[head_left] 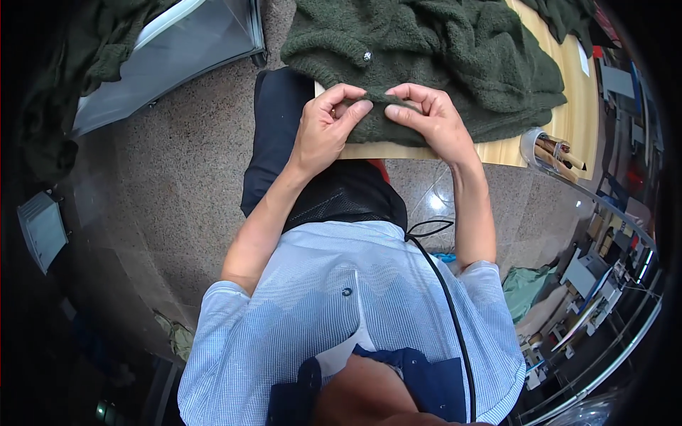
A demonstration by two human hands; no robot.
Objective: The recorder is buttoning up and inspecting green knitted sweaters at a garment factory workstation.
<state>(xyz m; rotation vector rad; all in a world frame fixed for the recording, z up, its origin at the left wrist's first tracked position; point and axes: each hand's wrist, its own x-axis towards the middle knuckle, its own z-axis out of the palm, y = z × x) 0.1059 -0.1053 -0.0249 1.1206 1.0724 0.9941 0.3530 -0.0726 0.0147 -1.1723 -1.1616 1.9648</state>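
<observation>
A dark green knitted garment (426,53) lies bunched over the light wooden table in front of me. Its near edge is raised a little between my hands. My left hand (330,124) pinches the knit between thumb and fingers. On the other side of the same fold, my right hand (433,121) pinches it too, with a short stretch of fabric between the two grips. A small shiny button (367,56) shows on the garment just beyond my left fingertips. Whether anything small is held inside the fold, I cannot tell.
The wooden table (579,128) bears a clear container (534,145) with wooden-handled tools at its right near corner. More dark green knitwear (561,18) lies at the far right. At the left, a white-framed bin (192,60) stands on the speckled floor, with dark fabric (106,60) beside it.
</observation>
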